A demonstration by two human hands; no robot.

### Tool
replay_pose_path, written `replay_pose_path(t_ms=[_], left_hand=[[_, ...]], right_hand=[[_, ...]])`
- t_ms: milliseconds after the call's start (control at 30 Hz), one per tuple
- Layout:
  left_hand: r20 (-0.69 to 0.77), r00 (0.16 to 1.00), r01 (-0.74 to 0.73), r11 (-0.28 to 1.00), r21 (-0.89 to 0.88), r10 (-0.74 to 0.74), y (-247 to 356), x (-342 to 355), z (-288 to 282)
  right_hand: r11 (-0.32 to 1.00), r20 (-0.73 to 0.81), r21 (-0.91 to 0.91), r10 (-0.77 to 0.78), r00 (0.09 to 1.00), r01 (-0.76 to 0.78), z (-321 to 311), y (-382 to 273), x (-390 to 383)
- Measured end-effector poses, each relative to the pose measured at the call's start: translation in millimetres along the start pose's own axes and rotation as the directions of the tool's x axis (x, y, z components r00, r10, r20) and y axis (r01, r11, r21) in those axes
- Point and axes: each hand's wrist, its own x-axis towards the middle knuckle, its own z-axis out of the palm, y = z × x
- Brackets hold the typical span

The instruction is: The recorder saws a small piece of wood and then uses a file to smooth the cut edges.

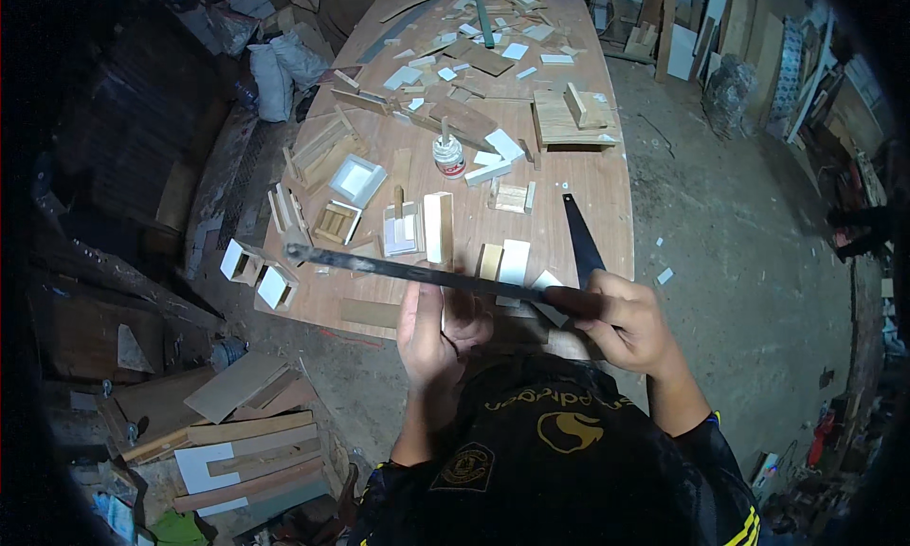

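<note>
A long, dark flat metal tool, like a file or blade, lies slantwise across the view, gripped at its right end by my right hand. My left hand is closed below the bar, around the lower end of an upright wood strip with a white face, partly hidden by the bar. A black hand-saw blade lies on the wooden table beyond my right hand. A small tan block and white pieces lie beside the strip.
Small wooden boxes, a glue tub, a small wooden stand and many offcuts cover the table. Stacked boards lie on the floor at lower left, sacks at upper left. Leaning boards line the right side.
</note>
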Motion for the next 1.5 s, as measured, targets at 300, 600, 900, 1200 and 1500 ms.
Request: replay_pose_path(t_ms=[300, 600, 900, 1200, 1500], left_hand=[[0.179, 0.983, -0.019, 0.998, -0.059, 0.030, -7, 9, 3], [0.187, 0.977, 0.140, 0.971, -0.196, -0.103, -11, 14, -6], [0.064, 0.947, -0.216, 0.478, 0.852, 0.315, -27, 24, -4], [0.009, 0.921, -0.211, 0.478, 0.853, 0.391, -42, 14, 0], [-0.029, 0.933, -0.271, 0.749, 0.605, 0.360, -53, -13, 34]], right_hand=[[0.969, 0.038, -0.247, 0.032, 0.999, -0.021, -14, -1, 8], [0.963, 0.038, -0.256, 0.102, 0.994, -0.089, -23, -2, 11], [0.918, 0.050, -0.352, 0.212, 0.976, -0.182, -35, -14, 14], [0.929, 0.101, -0.347, 0.174, 0.979, -0.130, -34, -14, 4], [0.934, 0.011, -0.290, 0.220, 0.975, -0.208, -61, -21, -11]])
